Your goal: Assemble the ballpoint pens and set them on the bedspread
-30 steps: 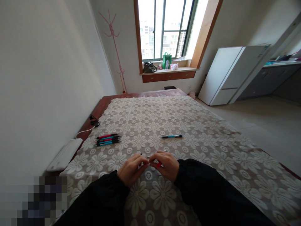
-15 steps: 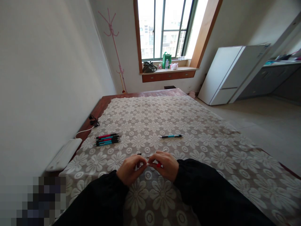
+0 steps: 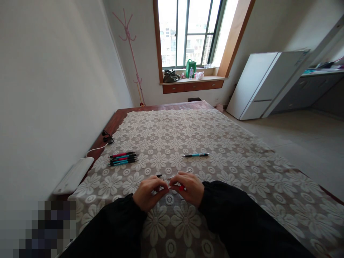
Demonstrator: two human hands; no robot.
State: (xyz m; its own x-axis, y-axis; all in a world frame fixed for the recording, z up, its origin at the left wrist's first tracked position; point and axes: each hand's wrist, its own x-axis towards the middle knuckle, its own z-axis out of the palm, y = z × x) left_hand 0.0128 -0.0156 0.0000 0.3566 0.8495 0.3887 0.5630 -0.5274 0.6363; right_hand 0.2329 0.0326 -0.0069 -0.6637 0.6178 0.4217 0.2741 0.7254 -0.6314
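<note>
While left and right hands pinch together | right holds red piece | left's hold unclear | refrigerator label unreadable

Table with flowered cloth; grouped pens; lone pen

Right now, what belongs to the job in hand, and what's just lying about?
Likely the job:
red piece in right hand
black piece beyond left hand
blue-black pen
pile of pens

Just lying about:
black cord
green bag on windowsill
</note>
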